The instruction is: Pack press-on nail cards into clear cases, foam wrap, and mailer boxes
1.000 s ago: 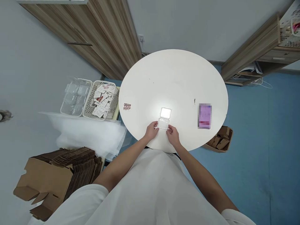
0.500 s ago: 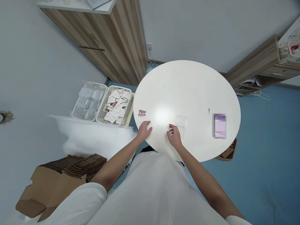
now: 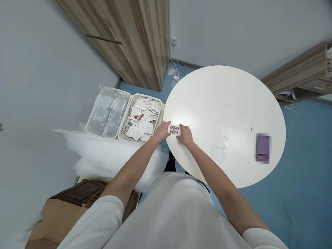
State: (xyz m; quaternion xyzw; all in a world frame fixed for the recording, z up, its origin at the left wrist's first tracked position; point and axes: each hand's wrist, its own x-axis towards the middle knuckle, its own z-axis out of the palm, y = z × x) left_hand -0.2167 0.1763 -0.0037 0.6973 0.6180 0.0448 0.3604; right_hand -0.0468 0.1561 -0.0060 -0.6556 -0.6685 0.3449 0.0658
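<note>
A small white card of press-on nails [image 3: 174, 130], with two rows of reddish nail shapes, is at the left edge of the round white table [image 3: 228, 93]. My left hand [image 3: 162, 131] pinches its left side. The card's right side is between the thumb and fingers of my right hand [image 3: 186, 135]. To the right of my hands, a clear plastic case [image 3: 220, 147] lies opened flat on the table, its two halves side by side.
A basket of printed cards [image 3: 141, 121] and a basket of clear plastic cases [image 3: 107, 112] stand left of the table. White foam sheeting [image 3: 116, 155] and a cardboard box [image 3: 59, 218] are nearer me. A blurred purple item [image 3: 263, 148] lies at the table's right.
Both hands have come together at the table's left edge and taken hold of the nail card. My right hand has left the clear case. The view has shifted left.
</note>
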